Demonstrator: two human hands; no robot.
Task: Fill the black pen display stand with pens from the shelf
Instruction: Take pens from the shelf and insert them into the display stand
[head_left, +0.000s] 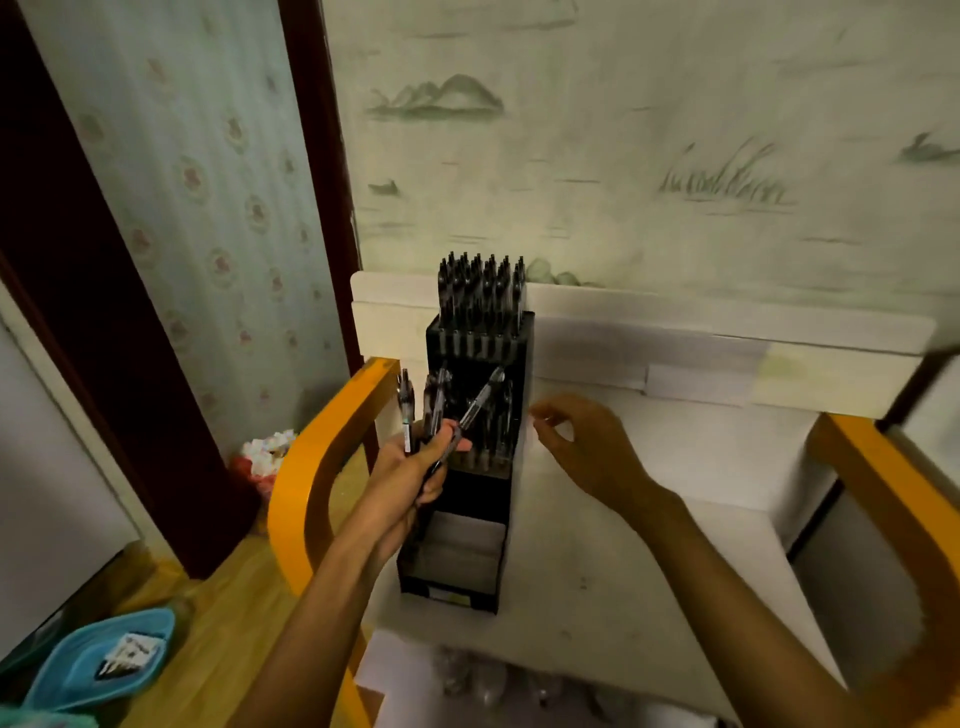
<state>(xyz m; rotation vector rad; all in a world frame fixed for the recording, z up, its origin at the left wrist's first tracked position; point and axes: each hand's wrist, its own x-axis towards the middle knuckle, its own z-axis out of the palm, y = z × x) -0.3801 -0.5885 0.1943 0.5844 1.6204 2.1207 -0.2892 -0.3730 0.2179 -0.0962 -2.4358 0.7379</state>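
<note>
**Pens in hand at the black stand**

Slipper (98, 654), blue, lies nearest on the wooden floor at lower left; a white tag with dark marks rests in it, its print too small to read. A pale label strip (449, 596) runs along the stand's front foot, and its writing is blurred as well.

The stand (470, 499) is a tall black stepped box on the white seat (649, 545) of an orange-armed chair (306, 467). Its lowest tier holds no pens and shows a pale inner floor. The middle tier holds a row of dark pens standing upright. The top tier, farthest back, is packed with dark-capped pens (480, 291) standing in close rows.

The left hand (415, 467) is just left of the middle tier, fingers curled around a bundle of pens (439, 410) with clear barrels and dark tips. Most of the bundle stands upright above the fist; one pen slants up and right across the stand's face.

The right hand (582, 441) hovers just right of the stand, level with the middle tier, touching nothing. Its thumb and forefinger nearly meet, and no pen shows between them.

Behind the chair, wallpaper (675, 156) shows faint hills, reeds and ducks.
</note>
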